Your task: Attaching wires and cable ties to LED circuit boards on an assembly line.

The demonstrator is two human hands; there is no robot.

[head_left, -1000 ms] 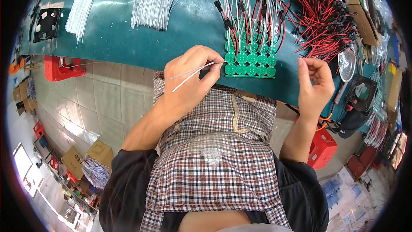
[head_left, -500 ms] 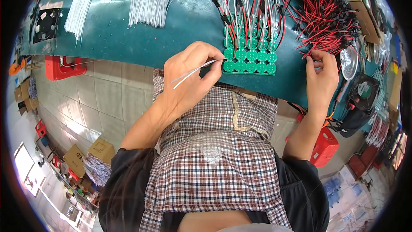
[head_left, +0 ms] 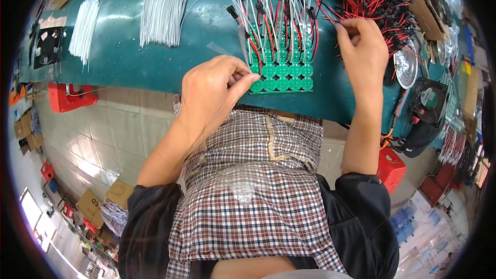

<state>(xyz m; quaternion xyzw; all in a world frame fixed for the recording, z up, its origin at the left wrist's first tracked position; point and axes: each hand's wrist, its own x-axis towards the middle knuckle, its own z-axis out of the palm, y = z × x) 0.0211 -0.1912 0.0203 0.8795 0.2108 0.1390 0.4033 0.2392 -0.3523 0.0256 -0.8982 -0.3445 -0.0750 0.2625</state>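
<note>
My left hand [head_left: 214,85] is pinched closed at the left edge of a green panel of round circuit boards [head_left: 281,77]. Faint, motion-smeared white wires rise from behind its fingers, so their ends are hard to make out. White wires [head_left: 268,26] and red-and-black leads with black plugs stand up from the panel's farther rows, while the nearest rows look bare. To the right, my right hand [head_left: 364,51] has thumb and forefinger closed on a thin red-and-black lead [head_left: 328,15]. That lead lies at the near-left side of a large heap of similar leads [head_left: 367,0].
Two bundles of white wires [head_left: 165,10] [head_left: 85,31] lie on the green tabletop [head_left: 134,62] at the left, near a black fan [head_left: 48,46]. A clear oval dish [head_left: 406,70], a second fan [head_left: 430,98] and an open cardboard box [head_left: 423,13] are on the right.
My right hand has moved farther from me along the heap. The white wires in my left hand have swung from pointing down toward me to pointing away, and the view has shifted slightly.
</note>
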